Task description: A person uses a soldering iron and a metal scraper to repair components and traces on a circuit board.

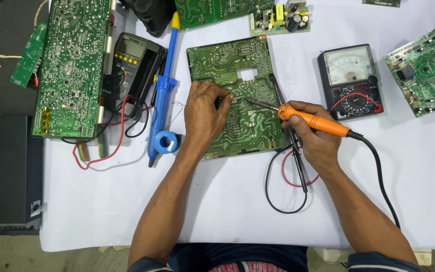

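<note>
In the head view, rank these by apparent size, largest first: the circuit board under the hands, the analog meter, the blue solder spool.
1. Circuit board, clearly largest.
2. Analog meter, markedly smaller than the board.
3. Blue solder spool, smallest.
All lie flat on the same table, so nearness hardly skews this.

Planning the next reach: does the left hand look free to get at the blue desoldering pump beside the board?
Probably yes: the left hand rests on the green circuit board; the blue desoldering pump lies unobstructed alongside.

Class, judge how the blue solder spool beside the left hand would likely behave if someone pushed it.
The solder spool looks small, so probably light. It seems to lie flat on the white table, so it would likely slide, not roll. Its thin loose wire end looks floppy and may trail.
</note>
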